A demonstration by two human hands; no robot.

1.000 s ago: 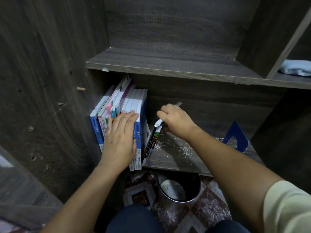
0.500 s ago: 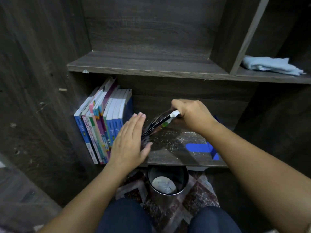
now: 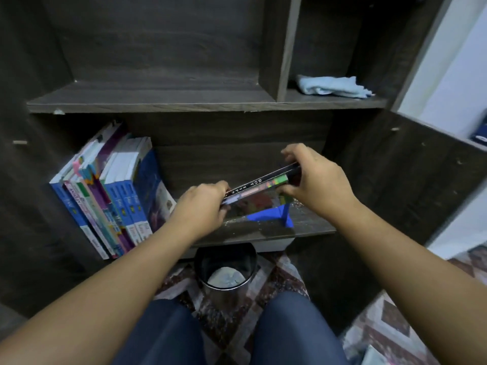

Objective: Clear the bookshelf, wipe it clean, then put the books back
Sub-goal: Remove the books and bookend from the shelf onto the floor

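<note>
Head view: both hands, left hand (image 3: 203, 206) and right hand (image 3: 313, 180), grip a thin book (image 3: 259, 188) over the lower shelf (image 3: 311, 225), likely lifting it clear next.

Head camera looks forward and down, close to the bookshelf (image 3: 158, 101).

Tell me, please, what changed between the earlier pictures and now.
The left hand left the row of books and gripped the dark book; the right hand, already holding it, lifted it off the shelf. The blue bookend fell over. Row and cloth stayed.
</note>
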